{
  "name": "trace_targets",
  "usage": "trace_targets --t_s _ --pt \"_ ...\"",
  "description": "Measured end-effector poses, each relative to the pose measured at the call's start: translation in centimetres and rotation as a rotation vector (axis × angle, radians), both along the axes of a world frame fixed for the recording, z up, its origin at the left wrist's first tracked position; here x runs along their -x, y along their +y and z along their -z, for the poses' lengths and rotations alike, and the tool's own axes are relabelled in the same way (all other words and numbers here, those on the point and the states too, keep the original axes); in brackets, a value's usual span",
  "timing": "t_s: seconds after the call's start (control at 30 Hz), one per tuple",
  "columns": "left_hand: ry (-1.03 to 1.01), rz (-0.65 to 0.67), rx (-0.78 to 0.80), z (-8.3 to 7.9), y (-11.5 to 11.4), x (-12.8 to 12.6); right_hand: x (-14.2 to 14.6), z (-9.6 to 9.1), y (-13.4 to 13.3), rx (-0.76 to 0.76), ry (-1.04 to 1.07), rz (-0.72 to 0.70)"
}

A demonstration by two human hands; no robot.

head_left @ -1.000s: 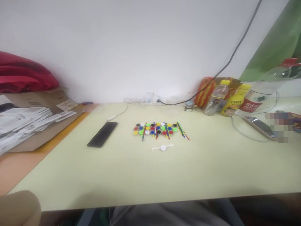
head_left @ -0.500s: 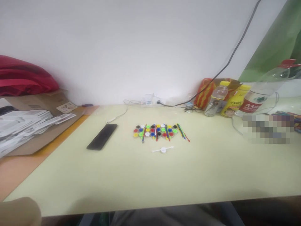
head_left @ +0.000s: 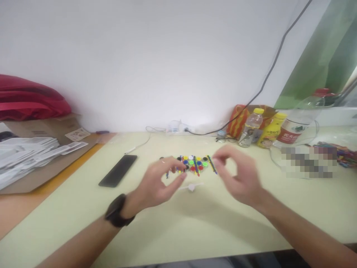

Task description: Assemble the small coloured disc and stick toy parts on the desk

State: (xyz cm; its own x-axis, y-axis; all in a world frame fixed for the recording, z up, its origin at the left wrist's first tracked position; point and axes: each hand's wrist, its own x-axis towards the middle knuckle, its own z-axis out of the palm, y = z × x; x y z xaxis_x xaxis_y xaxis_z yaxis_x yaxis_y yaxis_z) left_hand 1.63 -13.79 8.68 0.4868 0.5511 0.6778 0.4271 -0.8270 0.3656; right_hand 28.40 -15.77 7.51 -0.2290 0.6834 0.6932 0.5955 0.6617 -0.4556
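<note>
My left hand, a black watch on its wrist, hovers over the left part of a group of coloured round discs. Its thumb and fingers are apart, and it hides several discs. Thin coloured arrow-tipped sticks lie across the discs. My right hand is beside the rightmost bundle of sticks, fingers curled with a gap to the thumb; I see nothing held in it. Its fingertips are blurred. In front of the discs lies a white piece with a round hub and two thin arms.
A black phone lies left of the discs. Farther left, white card stacks rest on cardboard. Along the back right stand a clear bottle, a yellow bottle and a large jug. Glasses and a cable lie near the wall.
Both my hands have come into view from below and reached over the table to the discs and sticks. The view has tilted slightly upward. The white piece stays in place.
</note>
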Motion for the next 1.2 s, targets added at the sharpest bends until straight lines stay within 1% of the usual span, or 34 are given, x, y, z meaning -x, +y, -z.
trace_targets --t_s 0.07,0.13,0.2,0.27,0.37,0.57,0.63,0.7,0.83,0.9,1.0,1.07,1.13,1.2 --pt "0.178 0.051 0.119 2.7 1.1 -0.8 0.5 1.6 0.8 0.136 -0.064 -0.042" --pt "0.269 0.026 0.186 5.1 1.6 -1.3 0.8 3.4 1.6 0.278 -0.145 -0.076" --pt "0.318 0.067 0.234 6.6 1.7 -1.6 0.8 5.0 2.2 0.354 -0.201 -0.107" --pt "0.312 0.087 0.266 7.2 1.7 -1.9 0.8 6.1 2.5 0.378 -0.222 -0.157" --pt "0.279 0.095 0.302 7.3 1.9 -2.1 1.1 6.9 2.5 0.392 -0.219 -0.206" --pt "0.224 0.154 0.387 7.4 2.6 -1.6 1.4 7.3 2.3 0.447 -0.188 -0.230" --pt "0.182 0.173 0.445 7.5 2.7 -1.5 1.3 7.4 2.4 0.455 -0.170 -0.239" --pt "0.106 0.177 0.551 7.5 2.8 -1.5 1.1 7.5 2.5 0.490 -0.129 -0.264" --pt "-0.136 0.223 0.803 7.3 3.2 -1.6 1.3 7.2 2.6 0.566 0.026 -0.322" --pt "-0.244 0.258 0.885 7.2 3.3 -1.7 1.4 6.9 2.7 0.587 0.099 -0.329" --pt "-0.345 0.279 0.940 7.0 3.2 -1.8 1.7 6.5 2.8 0.626 0.190 -0.324" --pt "-0.377 0.274 0.952 7.0 3.0 -1.9 1.9 6.5 2.8 0.666 0.274 -0.308" --pt "-0.388 0.268 0.952 6.9 2.7 -1.9 2.3 6.5 2.6 0.760 0.408 -0.301" --pt "-0.394 0.258 0.936 6.9 2.5 -2.0 2.6 6.6 2.4 0.905 0.589 -0.297"
